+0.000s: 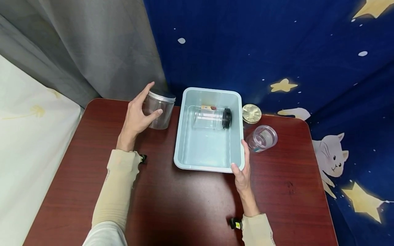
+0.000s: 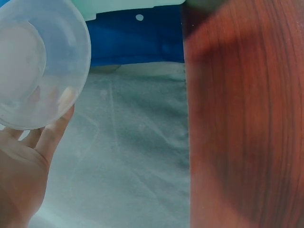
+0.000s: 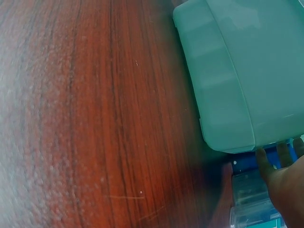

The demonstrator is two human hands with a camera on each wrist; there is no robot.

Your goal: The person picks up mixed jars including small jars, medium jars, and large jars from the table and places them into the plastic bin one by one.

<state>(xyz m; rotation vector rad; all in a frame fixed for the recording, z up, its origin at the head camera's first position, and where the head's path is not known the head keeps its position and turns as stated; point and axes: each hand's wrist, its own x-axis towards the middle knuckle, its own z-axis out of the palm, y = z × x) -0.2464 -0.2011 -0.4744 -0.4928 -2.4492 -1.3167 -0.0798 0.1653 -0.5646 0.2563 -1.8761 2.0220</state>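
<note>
My left hand (image 1: 134,115) grips a large clear jar (image 1: 164,111) with a silver-rimmed lid, thumb across the near side and fingers around the far side. In the left wrist view the round base of the jar faces the camera. Between the hands is a light blue plastic bin (image 1: 197,167). My right hand (image 1: 242,176) holds its front right corner, the thumb over the rim and the fingers along the outer wall. Inside the bin lies a clear jar with a black lid (image 1: 226,118), on its side, beside a small yellow and red packet (image 1: 208,107).
Just right of the bin stand a clear cup-shaped jar (image 1: 265,136) and a container with a gold-coloured top (image 1: 251,113). The brown wooden table (image 1: 191,205) ends at curtains, grey (image 1: 120,51) on the left and blue with stars (image 1: 234,44) behind.
</note>
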